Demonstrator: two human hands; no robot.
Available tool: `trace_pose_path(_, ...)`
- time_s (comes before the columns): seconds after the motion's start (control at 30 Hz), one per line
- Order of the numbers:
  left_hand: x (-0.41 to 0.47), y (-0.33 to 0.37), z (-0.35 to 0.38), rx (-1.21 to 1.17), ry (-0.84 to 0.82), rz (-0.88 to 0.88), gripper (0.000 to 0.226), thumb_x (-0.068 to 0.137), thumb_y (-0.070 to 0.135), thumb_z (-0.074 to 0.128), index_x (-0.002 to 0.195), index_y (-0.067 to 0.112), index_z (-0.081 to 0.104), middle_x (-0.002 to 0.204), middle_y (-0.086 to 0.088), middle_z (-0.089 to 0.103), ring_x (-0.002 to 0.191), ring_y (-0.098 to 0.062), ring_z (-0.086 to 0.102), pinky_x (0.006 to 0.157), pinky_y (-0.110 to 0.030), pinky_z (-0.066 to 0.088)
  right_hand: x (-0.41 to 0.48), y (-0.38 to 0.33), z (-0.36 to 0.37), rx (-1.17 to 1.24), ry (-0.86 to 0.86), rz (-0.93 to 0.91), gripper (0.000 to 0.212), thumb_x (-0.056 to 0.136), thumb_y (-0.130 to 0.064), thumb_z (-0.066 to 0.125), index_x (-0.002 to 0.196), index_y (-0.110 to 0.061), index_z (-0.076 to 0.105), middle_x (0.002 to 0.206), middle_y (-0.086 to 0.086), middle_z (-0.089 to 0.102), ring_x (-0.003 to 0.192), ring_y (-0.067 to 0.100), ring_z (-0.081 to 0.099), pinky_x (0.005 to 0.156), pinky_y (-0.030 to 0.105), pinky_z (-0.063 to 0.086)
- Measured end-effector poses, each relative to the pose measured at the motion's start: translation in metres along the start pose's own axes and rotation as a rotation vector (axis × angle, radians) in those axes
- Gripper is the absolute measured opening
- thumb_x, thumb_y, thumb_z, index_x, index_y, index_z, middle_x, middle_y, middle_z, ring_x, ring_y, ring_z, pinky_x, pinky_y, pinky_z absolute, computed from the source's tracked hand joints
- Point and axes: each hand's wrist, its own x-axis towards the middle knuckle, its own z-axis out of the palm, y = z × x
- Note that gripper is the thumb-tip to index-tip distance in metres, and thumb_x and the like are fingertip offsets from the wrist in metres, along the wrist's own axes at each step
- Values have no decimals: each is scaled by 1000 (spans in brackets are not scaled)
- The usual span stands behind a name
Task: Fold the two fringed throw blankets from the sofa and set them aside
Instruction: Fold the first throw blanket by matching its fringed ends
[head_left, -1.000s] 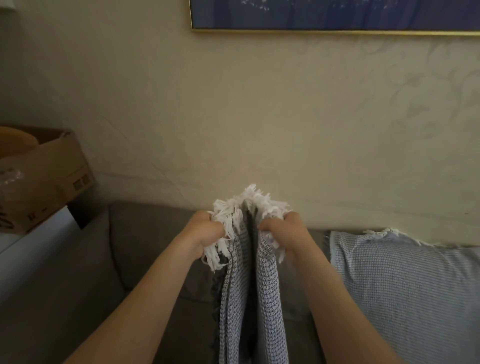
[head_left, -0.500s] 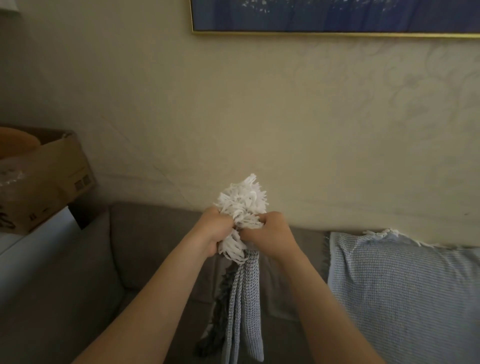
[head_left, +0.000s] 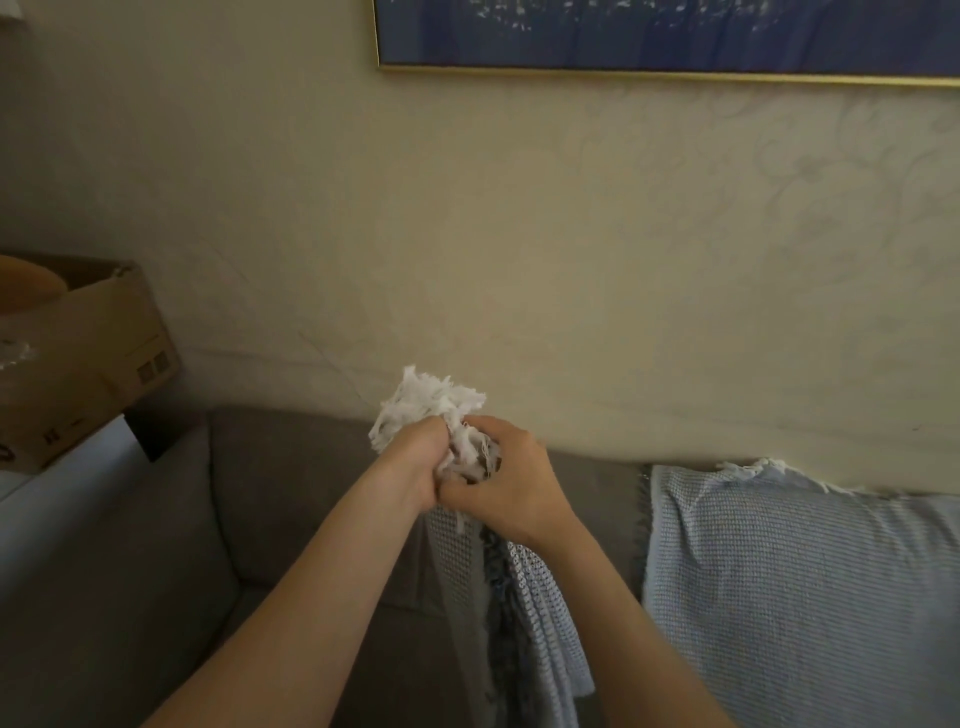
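- Far left of the frame: a cardboard box (head_left: 88, 358) stands beside the grey sofa (head_left: 291, 493), away from the work.
- Centre: the left hand (head_left: 415, 460) is curled tight round the white fringe (head_left: 431, 402) of the held blanket (head_left: 540, 623), which hangs in a narrow doubled strip down the lower centre in front of the sofa.
- Just right of it: the right hand (head_left: 511, 483) grips the same bunch. A second ago the hands were apart, each with its own fringed end; now they touch and the two ends form one tuft.
- That suggests a fold is made; passing both ends to one hand looks like the next step.
- Right: the second blanket (head_left: 779, 597) lies draped over the sofa back, not yet folded.
- Upper right: a framed picture (head_left: 665, 36) on the wall.
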Motion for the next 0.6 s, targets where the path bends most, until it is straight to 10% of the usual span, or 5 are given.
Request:
trace_pose_path(0.2, -9, 3, 1, -230, -45, -3, 36, 103, 18, 43, 112, -3, 71, 94, -23, 79, 83, -35, 77, 63, -39, 62, 4, 23, -15, -128, -41, -94, 95, 69, -10, 91, 152, -32, 50, 118, -11, 74, 105, 5, 72, 90, 33, 61)
trace_pose_path(0.4, -16, 6, 2, -338, -118, 50, 40, 88, -9, 37, 119, 0, 62, 124, -26, 67, 112, -41, 67, 78, -51, 67, 9, 41, -19, -98, 112, -85, 90, 78, 6, 65, 158, -29, 41, 107, -20, 71, 91, -6, 69, 73, 13, 55)
trace_pose_path(0.6, -7, 0, -11, 502, -62, 466, 60, 83, -16, 67, 133, 15, 58, 143, -10, 53, 107, -15, 65, 75, -13, 59, 17, 50, -23, 240, 267, -31, 76, 78, -2, 69, 149, -13, 44, 98, 6, 78, 86, 12, 75, 72, 29, 58)
